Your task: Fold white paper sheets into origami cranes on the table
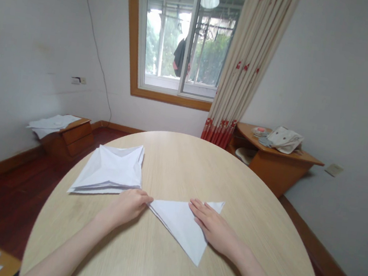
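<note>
A sheet of white paper folded into a triangle point(180, 224) lies on the round wooden table point(180, 165), its long folded side away from me and one point toward me. My left hand point(133, 204) pinches the triangle's left corner between closed fingers. Flat on the right part of the paper rests my right hand point(211, 224), fingers stretched out toward the far edge. Beyond my left hand sits a stack of folded white papers point(114, 167), its layers slightly raised at the edges.
Papers lie on a low wooden cabinet point(74, 136) at the left and on a surface at the lower left. A corner shelf point(272, 164) holding a cloth bag point(286, 140) stands behind the table at the right, beside a long curtain point(245, 64) and a window.
</note>
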`<action>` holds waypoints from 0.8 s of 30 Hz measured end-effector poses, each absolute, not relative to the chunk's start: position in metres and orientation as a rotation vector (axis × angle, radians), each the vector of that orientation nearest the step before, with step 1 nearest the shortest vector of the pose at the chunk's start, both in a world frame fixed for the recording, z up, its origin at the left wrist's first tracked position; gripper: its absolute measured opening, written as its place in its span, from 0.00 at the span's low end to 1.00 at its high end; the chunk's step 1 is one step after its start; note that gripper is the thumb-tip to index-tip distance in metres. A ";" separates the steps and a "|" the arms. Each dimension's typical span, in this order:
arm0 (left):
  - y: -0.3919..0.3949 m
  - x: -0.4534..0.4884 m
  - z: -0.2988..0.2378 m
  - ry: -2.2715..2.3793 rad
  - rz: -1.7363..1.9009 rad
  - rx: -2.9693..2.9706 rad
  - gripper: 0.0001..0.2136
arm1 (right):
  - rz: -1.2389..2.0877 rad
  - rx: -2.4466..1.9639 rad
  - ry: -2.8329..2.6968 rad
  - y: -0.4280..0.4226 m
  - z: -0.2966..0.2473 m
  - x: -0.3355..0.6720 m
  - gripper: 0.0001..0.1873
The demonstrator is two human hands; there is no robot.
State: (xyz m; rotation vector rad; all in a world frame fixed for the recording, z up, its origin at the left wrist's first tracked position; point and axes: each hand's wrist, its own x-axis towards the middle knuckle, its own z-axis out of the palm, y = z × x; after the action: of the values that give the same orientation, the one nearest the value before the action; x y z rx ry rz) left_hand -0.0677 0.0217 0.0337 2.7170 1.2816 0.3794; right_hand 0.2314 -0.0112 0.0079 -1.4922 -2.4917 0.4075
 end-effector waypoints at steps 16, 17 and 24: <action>-0.006 -0.027 0.010 1.083 0.457 2.721 0.19 | 0.284 -1.486 -2.488 -0.018 -0.002 0.216 0.25; -0.008 -0.025 0.009 1.081 0.432 2.710 0.20 | 0.280 -1.487 -2.485 -0.019 -0.002 0.214 0.25; -0.008 -0.022 0.010 1.191 0.234 2.757 0.25 | 0.302 -1.420 -2.495 -0.023 0.011 0.209 0.25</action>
State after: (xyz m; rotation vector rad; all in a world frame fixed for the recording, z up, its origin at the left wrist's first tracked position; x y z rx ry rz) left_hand -0.0215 -0.0081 0.0095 2.7565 1.1906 0.2336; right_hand 0.2088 -0.0232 0.0112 -1.4199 -2.4953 0.3024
